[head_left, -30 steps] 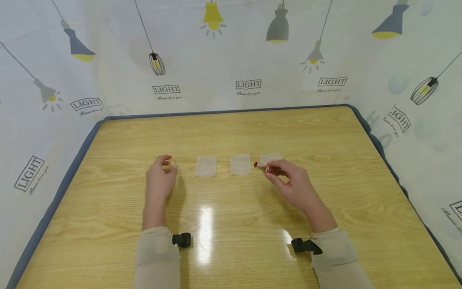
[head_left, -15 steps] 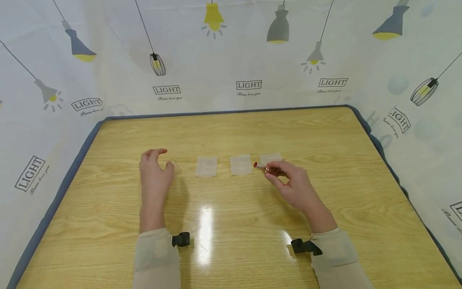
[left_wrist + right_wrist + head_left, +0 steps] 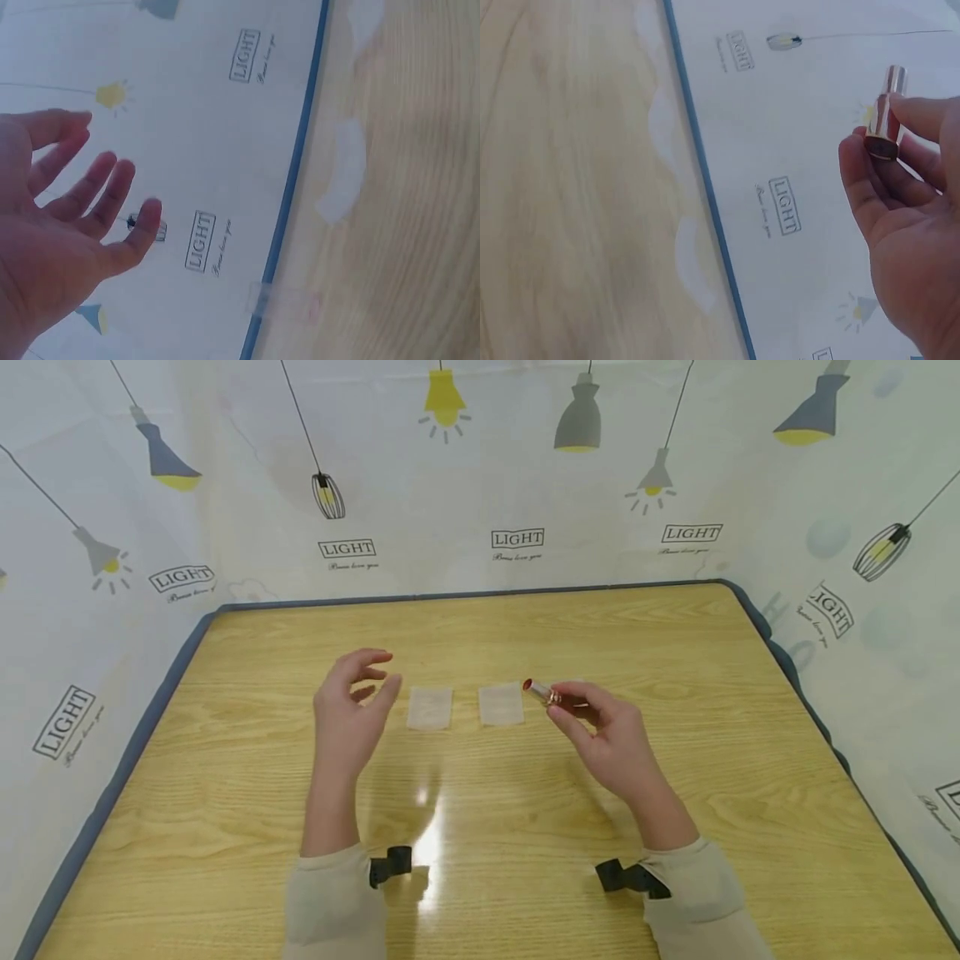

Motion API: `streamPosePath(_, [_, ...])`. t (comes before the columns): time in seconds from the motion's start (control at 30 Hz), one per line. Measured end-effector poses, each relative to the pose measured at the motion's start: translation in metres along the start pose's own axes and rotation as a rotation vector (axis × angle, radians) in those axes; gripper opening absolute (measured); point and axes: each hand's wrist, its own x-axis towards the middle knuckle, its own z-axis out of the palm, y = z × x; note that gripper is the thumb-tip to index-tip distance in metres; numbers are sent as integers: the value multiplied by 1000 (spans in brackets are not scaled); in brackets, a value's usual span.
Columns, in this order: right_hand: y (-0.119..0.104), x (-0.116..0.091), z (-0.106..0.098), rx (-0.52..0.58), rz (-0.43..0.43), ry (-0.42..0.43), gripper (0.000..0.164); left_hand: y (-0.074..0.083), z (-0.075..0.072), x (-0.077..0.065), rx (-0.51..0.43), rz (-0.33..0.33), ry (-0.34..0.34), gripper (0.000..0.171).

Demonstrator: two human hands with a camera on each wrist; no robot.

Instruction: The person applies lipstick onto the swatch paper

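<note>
My right hand (image 3: 611,731) holds a lipstick (image 3: 542,692) between thumb and fingers, its red end tilted up and left. In the right wrist view the shiny lipstick (image 3: 887,109) shows its dark base toward the camera. My left hand (image 3: 352,710) is raised above the table, fingers loosely bent, thumb apart, holding nothing. A clear, upright container (image 3: 281,301) with a pinkish base stands on the table in the left wrist view; in the head view the left hand seems to hide it. Two pale square sheets (image 3: 430,707) lie between the hands; a third is behind the right hand.
The wooden table (image 3: 480,635) has a dark blue edge strip (image 3: 480,595). Behind it hangs a white sheet (image 3: 420,485) printed with lamps. Each sleeve bears a black wrist camera, such as the left one (image 3: 392,864).
My left hand has drawn back from the clear container, then lifted and moved right, fingers spread. My right hand has risen slightly, still gripping the lipstick.
</note>
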Motion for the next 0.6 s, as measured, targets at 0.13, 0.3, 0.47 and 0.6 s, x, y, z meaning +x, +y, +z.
streamPosePath(0.13, [-13,1,7,180,73,54,26,19,23,-12,-180,-21,-176,38])
streamPosePath(0.3, [-27,-1,18,276,110,106,26,27,60,-23,-318,-72,-284,38])
streamPosePath(0.47, [-34,-1,26,309,124,120,27,28,86,-30,-421,-91,-299,34])
streamPosePath(0.6, [-36,-2,30,286,105,122,26,30,101,-33,-539,-104,-259,22])
